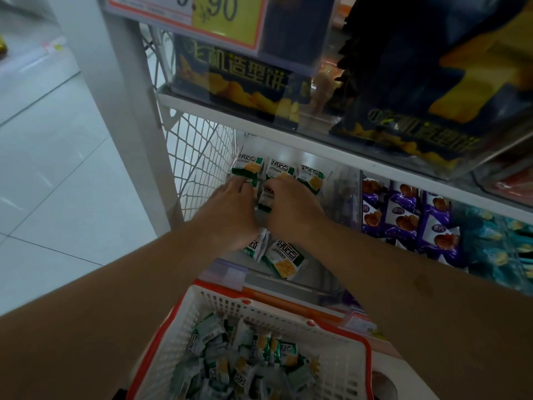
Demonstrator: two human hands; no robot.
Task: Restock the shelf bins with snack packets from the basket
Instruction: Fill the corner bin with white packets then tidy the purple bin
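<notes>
— Three packets point(279, 170) stand upright along the back of the clear bin point(344, 180), and a fourth point(266, 199) sits just in front of them, its long axis running away from you, toward the back wall. That fourth one is what your next move turns on.

— Which of my hands is nearer to it?

— Your right hand point(291, 210) — its curled fingers pinch the packet at the top edge, so that one is already yours. Your left hand point(230, 210) lies just beside it on the left, fingers stretched forward and touching the lower edge of the leftmost upright packet point(247, 168); it presses rather than grips, as far as I can judge.

— So which way does the packet have to go?

— Forward and a little upward from your grip, into the row, I'd say; keep it standing on its short end so it matches the others. Two more packets point(284, 259) lie flat near the bin's front, partly under your wrists, so mind them when you draw back.

— And the supply?

— The white basket point(340, 368) with the red rim sits directly below your forearms, close to you, heaped with the same green-and-white packets point(253, 362) — plenty left to shelve.
</notes>
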